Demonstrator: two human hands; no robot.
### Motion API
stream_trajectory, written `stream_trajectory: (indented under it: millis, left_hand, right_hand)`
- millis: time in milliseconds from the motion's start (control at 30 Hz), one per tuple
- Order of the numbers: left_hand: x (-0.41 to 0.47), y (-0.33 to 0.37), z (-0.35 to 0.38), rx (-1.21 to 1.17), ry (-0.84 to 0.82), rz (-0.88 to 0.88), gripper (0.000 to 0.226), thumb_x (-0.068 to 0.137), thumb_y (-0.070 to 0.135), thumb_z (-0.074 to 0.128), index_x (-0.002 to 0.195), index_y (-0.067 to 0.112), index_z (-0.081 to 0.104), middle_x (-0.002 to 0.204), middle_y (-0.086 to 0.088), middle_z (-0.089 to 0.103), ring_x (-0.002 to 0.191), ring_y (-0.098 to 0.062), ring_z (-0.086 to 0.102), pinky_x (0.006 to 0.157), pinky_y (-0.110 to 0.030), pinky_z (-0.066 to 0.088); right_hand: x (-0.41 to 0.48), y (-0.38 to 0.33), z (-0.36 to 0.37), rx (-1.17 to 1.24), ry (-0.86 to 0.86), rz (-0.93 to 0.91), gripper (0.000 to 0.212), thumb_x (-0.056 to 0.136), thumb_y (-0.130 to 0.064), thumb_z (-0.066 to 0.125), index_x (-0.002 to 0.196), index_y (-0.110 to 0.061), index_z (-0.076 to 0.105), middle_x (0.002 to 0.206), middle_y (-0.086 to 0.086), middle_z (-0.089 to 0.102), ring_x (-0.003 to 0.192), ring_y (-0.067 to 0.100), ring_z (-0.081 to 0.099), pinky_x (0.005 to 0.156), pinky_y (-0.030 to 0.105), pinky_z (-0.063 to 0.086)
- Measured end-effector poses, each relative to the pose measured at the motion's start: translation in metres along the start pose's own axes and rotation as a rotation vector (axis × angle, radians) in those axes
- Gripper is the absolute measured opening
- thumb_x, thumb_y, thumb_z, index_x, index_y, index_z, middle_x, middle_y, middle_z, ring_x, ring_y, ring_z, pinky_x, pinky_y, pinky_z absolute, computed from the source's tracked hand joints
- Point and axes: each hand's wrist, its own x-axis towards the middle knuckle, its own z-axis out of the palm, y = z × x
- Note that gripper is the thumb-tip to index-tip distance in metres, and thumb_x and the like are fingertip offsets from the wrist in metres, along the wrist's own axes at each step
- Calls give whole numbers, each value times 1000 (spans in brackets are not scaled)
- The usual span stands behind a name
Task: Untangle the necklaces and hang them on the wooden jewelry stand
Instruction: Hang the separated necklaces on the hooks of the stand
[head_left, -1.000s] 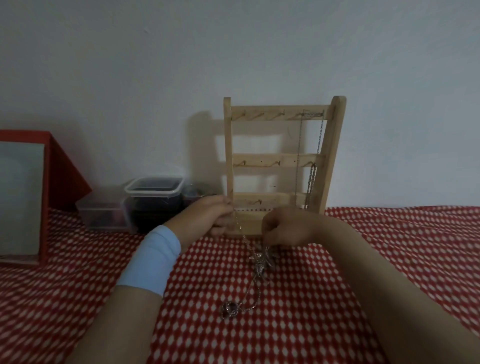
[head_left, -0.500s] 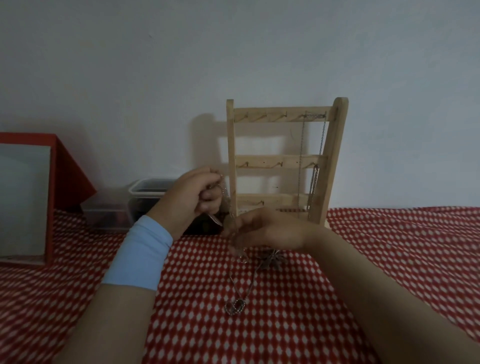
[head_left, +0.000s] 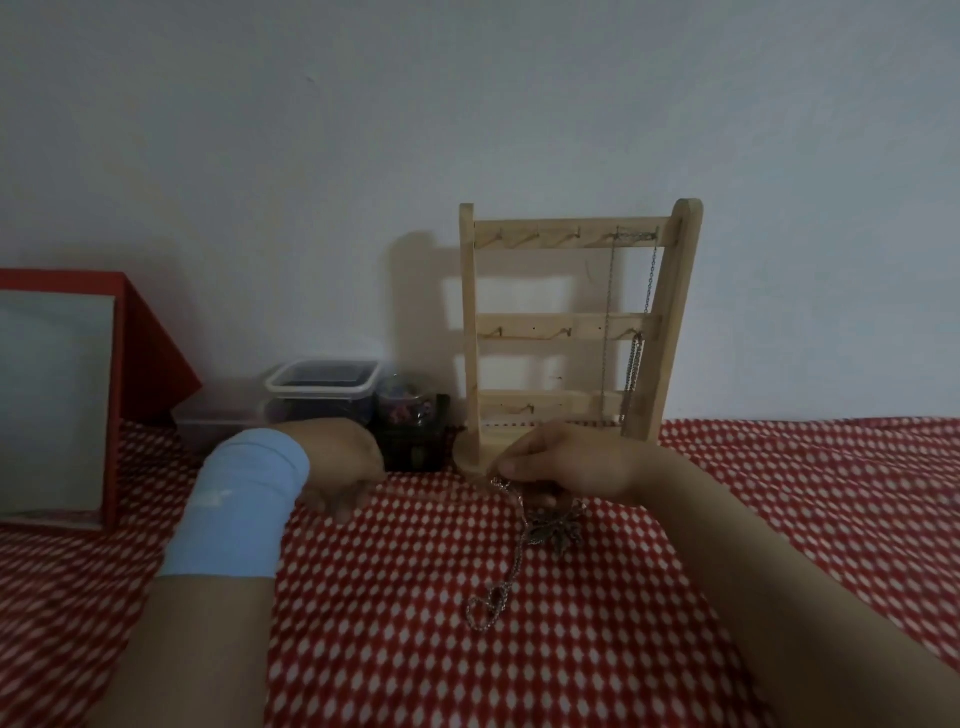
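**A:** Where are the necklaces found?

**B:** The tangled necklaces (head_left: 551, 531) are seen just right of the frame's centre. They lie on the red checked cloth (head_left: 395, 649) in front of the wooden jewelry stand (head_left: 671, 322). A chain loop (head_left: 487, 609) trails from them toward the lower centre.

**A:** How are they held?

**B:** One strand is pinched between thumb and fingertips of the right hand (head_left: 571, 462), just above the knot. The left hand (head_left: 340, 460), at centre left, is rested fingertips-down on the cloth with its fingers loosely bent. Nothing is seen in it.

**A:** Is anything hung so far?

**B:** One chain necklace (head_left: 608, 322) is draped from the top rail at the stand's right side. The hooks to its left look bare.

**A:** How is the tangle expected to handle?

**B:** It is judged light, limp and slippery, with the pendant cluster as its only real weight. A hard pull is likely to tighten the knot, and fine links may be strained. A single strand is best taken close to the knot and eased loose while the cluster is steadied on the cloth.
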Motion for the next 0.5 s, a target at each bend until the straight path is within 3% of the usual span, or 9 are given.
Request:
stream_trajectory:
  millis: [33,100,200,267,333,400,500]
  left_hand:
    - [-4,4,2,28,-20,21,22,93,22,56,93,5,70,90,-8,72,76,-19,67,77,-33,57]
    - [-8,17,5,153,39,140,23,91,28,61,110,19,71,106,7,67,103,-15,63,101,-28,45]
    - [-4,43,20,-11,68,326,37,94,29,57,130,24,60,124,12,59,117,-11,56,110,-29,38]
    - [0,50,34,-278,-48,377,37,96,27,56,132,19,56,124,1,65,111,-16,63,105,-36,46]
    - [6,47,42,-426,-97,381,28,96,25,58,121,13,63,106,-6,74,92,-19,71,95,-38,54]
    - [9,40,41,-457,-44,383,20,95,23,60,105,11,71,88,-1,76,71,-16,68,83,-36,57]
    - [10,35,34,-338,102,362,17,94,27,60,92,20,76,74,9,73,60,-9,58,67,-24,53]
  right_hand:
    - [0,-1,0,-7,-1,-1,37,106,-32,49,89,-4,65,64,0,55,57,12,46,65,27,43]
    - [-1,-2,1,-14,-1,-5,33,107,-29,50,105,-4,71,65,-1,57,58,12,48,64,25,44]
    - [0,-2,2,-9,43,-21,30,106,-28,52,112,-8,74,65,0,59,59,13,50,62,24,45]
    - [1,-3,1,9,125,-27,29,103,-31,57,106,-12,78,64,2,62,57,14,51,58,25,45]
    - [1,-2,-1,40,189,-23,29,100,-35,61,96,-14,80,63,5,64,55,17,51,55,25,44]
    - [0,-3,-2,64,242,-13,30,100,-35,61,90,-14,80,64,2,69,53,17,52,52,23,44]
    - [3,-2,-1,189,317,-3,28,102,-28,59,97,-8,78,83,3,79,46,11,48,43,18,39]
